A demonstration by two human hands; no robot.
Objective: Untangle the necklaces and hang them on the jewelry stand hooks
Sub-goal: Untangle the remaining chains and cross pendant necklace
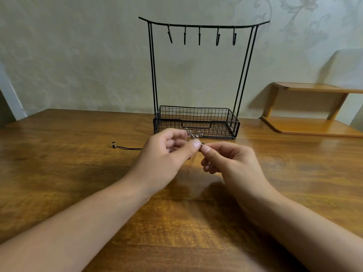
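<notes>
A black wire jewelry stand [243, 71] rises at the back of the wooden table, with several bare hooks [199, 37] on its top bar and a mesh basket [234, 126] at its base. Just in front of the basket, my left hand [169, 154] and my right hand [225, 160] are raised above the table and pinch a tangle of thin silver chain necklaces [193, 134]. Fine chain strands hang down between the two hands. A black cord necklace [125, 147] with a small bead end lies on the table to the left, partly hidden behind my left hand.
The wooden table [59, 173] reaches a patterned wall behind the stand. A small two-tier wooden shelf [312, 126] sits at the back right corner.
</notes>
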